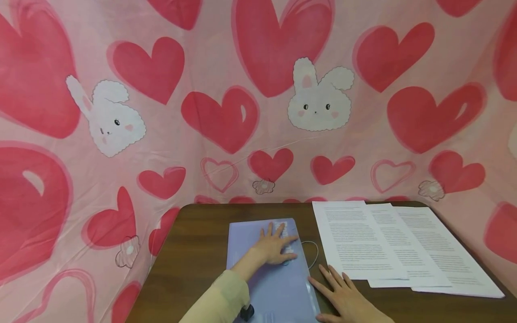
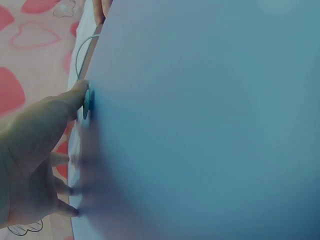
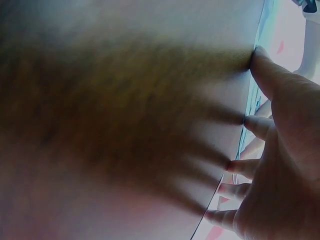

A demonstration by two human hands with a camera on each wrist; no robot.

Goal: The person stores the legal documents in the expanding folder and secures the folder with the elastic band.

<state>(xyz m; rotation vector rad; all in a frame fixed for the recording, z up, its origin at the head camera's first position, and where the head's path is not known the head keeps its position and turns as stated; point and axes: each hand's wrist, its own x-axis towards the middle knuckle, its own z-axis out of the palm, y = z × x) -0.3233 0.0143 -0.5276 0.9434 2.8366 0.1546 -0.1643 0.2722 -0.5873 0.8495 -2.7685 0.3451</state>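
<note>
A lavender plastic document folder [image 1: 278,291] lies flat on the dark wooden table, its long side running away from me. My left hand [image 1: 271,248] rests on its far part with spread fingers, over a pale printed patch [image 1: 288,231] partly hidden by them. In the left wrist view, the thumb of the left hand [image 2: 35,155] touches a small round button [image 2: 87,102] on the cover. A thin cord [image 1: 316,253] loops out beyond the folder's right edge. Along that edge, my right hand [image 1: 343,298] lies with fingers spread; in the right wrist view the right hand's fingertips [image 3: 256,56] press down.
To the right, overlapping printed sheets [image 1: 359,242] fan across the table and reach its far edge. Bare wood [image 1: 186,260] shows left of the folder. A pink cloth [image 1: 226,54] with hearts and rabbits hangs behind the table and at its sides.
</note>
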